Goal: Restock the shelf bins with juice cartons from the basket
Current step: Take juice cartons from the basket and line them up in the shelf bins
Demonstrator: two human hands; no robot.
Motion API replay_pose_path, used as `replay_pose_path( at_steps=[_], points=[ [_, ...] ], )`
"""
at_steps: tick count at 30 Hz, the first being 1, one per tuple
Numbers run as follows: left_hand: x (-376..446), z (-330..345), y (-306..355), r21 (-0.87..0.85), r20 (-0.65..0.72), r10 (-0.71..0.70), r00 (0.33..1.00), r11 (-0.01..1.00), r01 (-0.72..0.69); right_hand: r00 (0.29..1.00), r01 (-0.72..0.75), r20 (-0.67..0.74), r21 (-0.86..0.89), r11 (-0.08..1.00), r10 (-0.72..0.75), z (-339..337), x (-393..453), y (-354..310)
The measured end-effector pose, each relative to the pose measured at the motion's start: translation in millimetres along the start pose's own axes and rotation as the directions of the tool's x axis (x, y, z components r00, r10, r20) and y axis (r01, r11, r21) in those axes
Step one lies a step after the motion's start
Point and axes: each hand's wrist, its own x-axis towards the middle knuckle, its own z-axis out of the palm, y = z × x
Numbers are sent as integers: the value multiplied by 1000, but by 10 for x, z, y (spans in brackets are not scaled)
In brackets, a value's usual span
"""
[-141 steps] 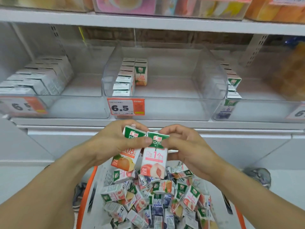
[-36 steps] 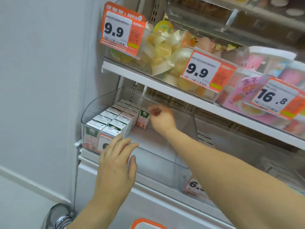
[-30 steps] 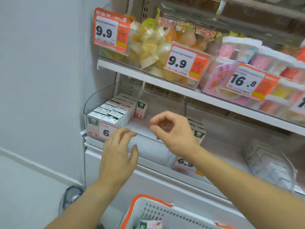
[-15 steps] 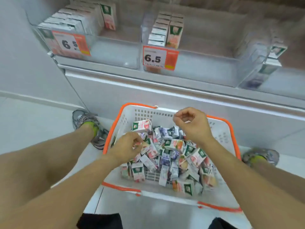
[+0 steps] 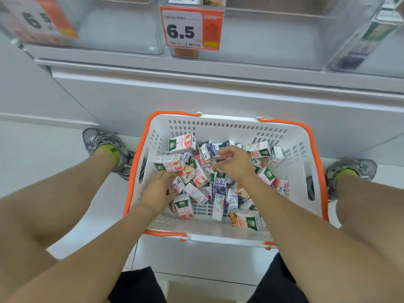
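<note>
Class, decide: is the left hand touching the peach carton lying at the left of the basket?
Touching. The head view shows the left hand gripping the peach carton from below, no gap visible.

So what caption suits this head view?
Both hands dig among small juice cartons in an orange-rimmed white plastic basket below the clear shelf bins.

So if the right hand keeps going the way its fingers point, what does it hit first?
Probably the blue carton at the right hand's fingertips, atop the pile in the basket; whether they already touch it is unclear.
</note>
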Motion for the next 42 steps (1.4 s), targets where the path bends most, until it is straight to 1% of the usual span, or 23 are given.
replay_pose_path(
  at_steps=[2, 4, 6, 7, 9, 10, 12, 14, 15, 17, 18, 19, 21, 23, 25, 27, 29, 31, 33, 36, 39, 41, 42],
  points=[
    [49, 18, -34, -16, -52, 21, 998, 1000, -22, 1000, 23, 9, -47, 999, -23, 42, 112, -71],
    [99, 28, -55, -14, -53, 32, 998, 999, -33, 987, 88, 152, -224, 971, -55, 76, 209, -112],
    [134, 33, -79, -23, -31, 31, 999, 999, -31, 946, 185, 324, -528, 829, -4, 116, 282, -145],
    [140, 28, -92, -37, -22, 33, 999, 999, -33, 936, 227, 353, -629, 744, 12, 141, 307, -151],
    [141, 6, -99, -56, -16, 49, 999, 997, -50, 945, 266, 327, -707, 655, -31, 188, 323, -165],
    [137, -6, -82, -22, -21, 75, 997, 997, -75, 948, 287, 309, -729, 621, -74, 200, 319, -161],
    [129, -13, -41, 95, -28, 134, 991, 987, -130, 931, 362, 335, -798, 483, -145, 212, 304, -132],
    [92, -41, 20, 65, -23, 62, 998, 996, -60, 901, 434, 384, -827, 359, -204, 177, 298, -78],
    [68, -63, 60, -21, -18, -18, 1000, 1000, 17, 893, 448, 392, -825, 345, -222, 143, 295, -53],
    [42, -116, 151, -214, -28, -159, 987, 965, 149, 897, 439, 372, -814, 380, -240, 67, 279, -22],
    [36, -152, 210, -313, -23, -230, 973, 926, 212, 915, 401, 327, -805, 438, -236, 33, 266, -19],
    [34, -196, 274, -428, 3, -305, 952, 860, 277, 938, 346, 270, -779, 523, -219, 3, 249, -29],
    [41, -273, 386, -644, 132, -410, 903, 657, 392, 968, 246, 198, -657, 713, -151, -43, 212, -60],
    [42, -328, 489, -750, 278, -410, 869, 472, 463, 972, 197, 209, -485, 852, -106, -84, 171, -108],
    [41, -383, 584, -810, 340, -402, 850, 334, 482, 967, 198, 228, -386, 901, -115, -145, 115, -254],
    [43, -465, 674, -836, 355, -424, 833, 255, 486, 952, 234, 265, -322, 917, -150, -221, 36, -493],
    [33, -589, 789, -825, 358, -440, 824, 264, 499, 931, 285, 306, -275, 918, -197, -318, -60, -783],
    [15, -761, 931, -837, 339, -408, 848, 281, 470, 903, 361, 343, -277, 891, -259, -450, -186, -1085],
    [14, -985, 1120, -867, 285, -355, 890, 301, 397, 860, 458, 384, -292, 839, -335, -600, -307, -1338],
    [36, -1406, 1452, -883, 154, -290, 945, 388, 263, 804, 567, 418, -330, 755, -422, -760, -476, -1603],
    [30, -1802, 1671, -882, 91, -178, 980, 443, 162, 718, 693, 410, -345, 633, -562, -769, -613, -1776],
    [-6, -1968, 1734, -888, 123, -78, 989, 436, 145, 700, 714, 365, -317, 625, -614, -750, -657, -1834],
    [-20, -2013, 1747, -896, 140, -40, 989, 419, 143, 714, 700, 322, -294, 651, -621, -751, -671, -1850]
  ],
)
